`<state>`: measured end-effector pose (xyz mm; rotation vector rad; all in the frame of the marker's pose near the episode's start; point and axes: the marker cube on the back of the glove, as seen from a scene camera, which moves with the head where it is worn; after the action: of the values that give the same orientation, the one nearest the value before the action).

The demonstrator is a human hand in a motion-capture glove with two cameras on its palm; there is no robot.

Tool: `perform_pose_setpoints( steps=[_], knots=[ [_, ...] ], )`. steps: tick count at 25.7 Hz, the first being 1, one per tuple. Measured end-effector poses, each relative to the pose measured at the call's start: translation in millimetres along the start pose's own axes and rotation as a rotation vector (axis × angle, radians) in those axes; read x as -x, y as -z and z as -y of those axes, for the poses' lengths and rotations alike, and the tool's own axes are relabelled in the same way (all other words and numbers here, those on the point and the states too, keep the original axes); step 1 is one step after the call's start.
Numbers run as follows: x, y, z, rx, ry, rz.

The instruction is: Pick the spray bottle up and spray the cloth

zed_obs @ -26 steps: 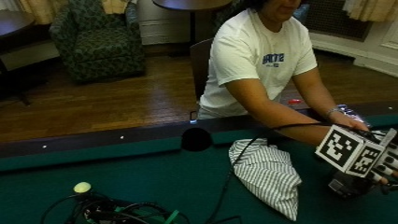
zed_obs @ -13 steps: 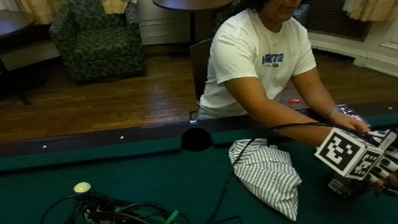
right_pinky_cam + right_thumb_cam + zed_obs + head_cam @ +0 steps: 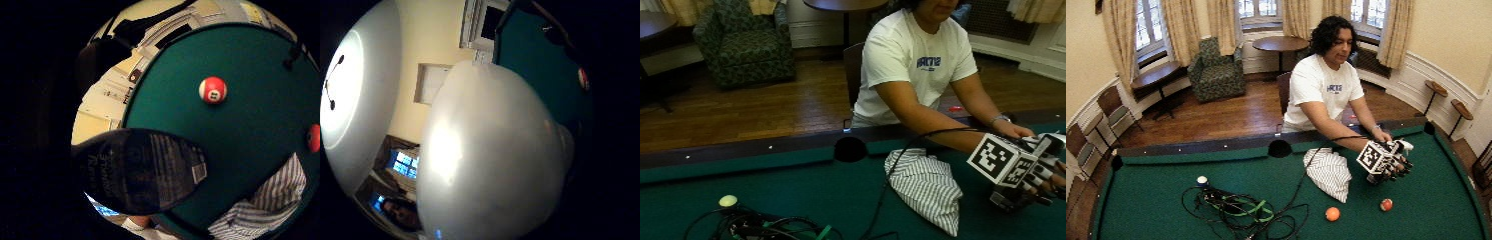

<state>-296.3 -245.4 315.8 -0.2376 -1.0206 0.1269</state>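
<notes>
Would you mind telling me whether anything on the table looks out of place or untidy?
Nothing is spilled or damaged. The striped cloth lies crumpled on the green felt rather than spread flat, and a tangle of cables sprawls across the pool table, near two loose billiard balls.

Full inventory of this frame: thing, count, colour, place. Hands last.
Pool table: 1, green felt, fills the foreground.
Cloth: 1, white with dark stripes, crumpled on the felt beside the gloved hand.
Spray bottle: 1, dark body with a white top, in the gloved hand.
Balls: 4; orange, red-and-white, red near the cloth, white by the cables.
Cables: 1 tangle, black and green, on the felt.
Armchair: 1, green patterned, behind the table.
Right hand: black glove, grips the bottle.
Left hand: bare, by the rail.
</notes>
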Motion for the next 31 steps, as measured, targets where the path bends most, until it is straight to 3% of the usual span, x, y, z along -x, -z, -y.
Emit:
perform_pose_setpoints(
  steps=[19, 31],
  knots=[
    [-12.4, 26.7, -47.7, -0.014, -0.014, -0.019],
    [-6.7, 55.4, -100.0, 0.002, 0.051, -0.019]
  ],
)
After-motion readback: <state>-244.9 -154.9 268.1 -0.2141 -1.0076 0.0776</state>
